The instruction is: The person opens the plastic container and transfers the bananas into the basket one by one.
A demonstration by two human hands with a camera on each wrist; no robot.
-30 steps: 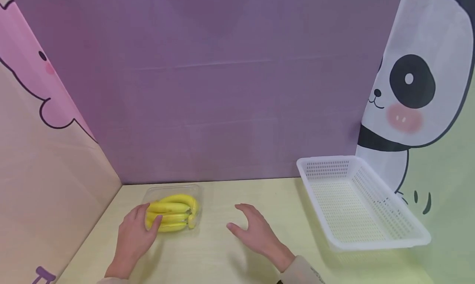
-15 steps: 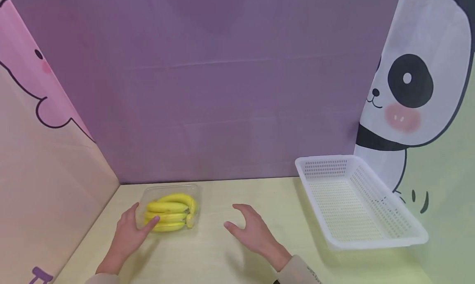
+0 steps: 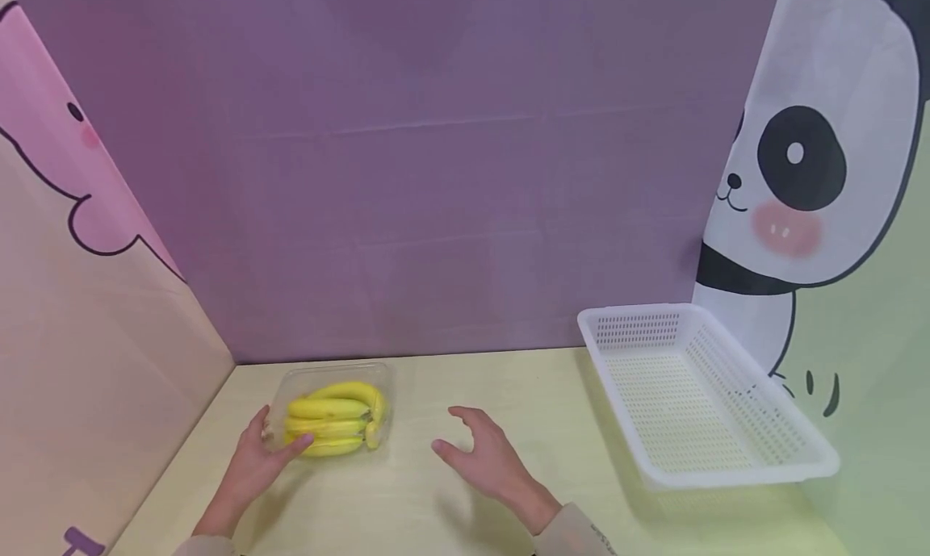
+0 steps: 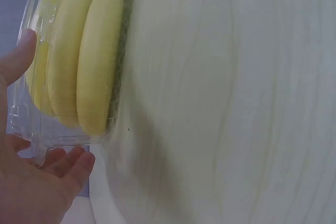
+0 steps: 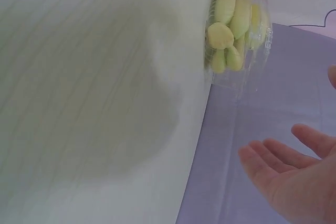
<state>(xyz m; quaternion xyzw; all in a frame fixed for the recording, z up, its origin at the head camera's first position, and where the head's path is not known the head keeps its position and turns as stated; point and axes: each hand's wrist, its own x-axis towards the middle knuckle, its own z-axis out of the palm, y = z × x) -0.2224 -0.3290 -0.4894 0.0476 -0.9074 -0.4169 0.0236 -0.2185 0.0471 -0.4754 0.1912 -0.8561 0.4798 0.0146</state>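
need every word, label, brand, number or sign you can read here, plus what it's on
Legible text: none.
Right sleeve: a small dark marking, possibly lettering, too small to read.
Clear container, bananas, white basket: no label or number that I can make out.
Panda backdrop: drawing only, no words visible.

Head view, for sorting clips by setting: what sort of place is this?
Probably a staged recording booth: a plain purple backdrop stands behind a pale table, with a cartoon panda printed to the right.
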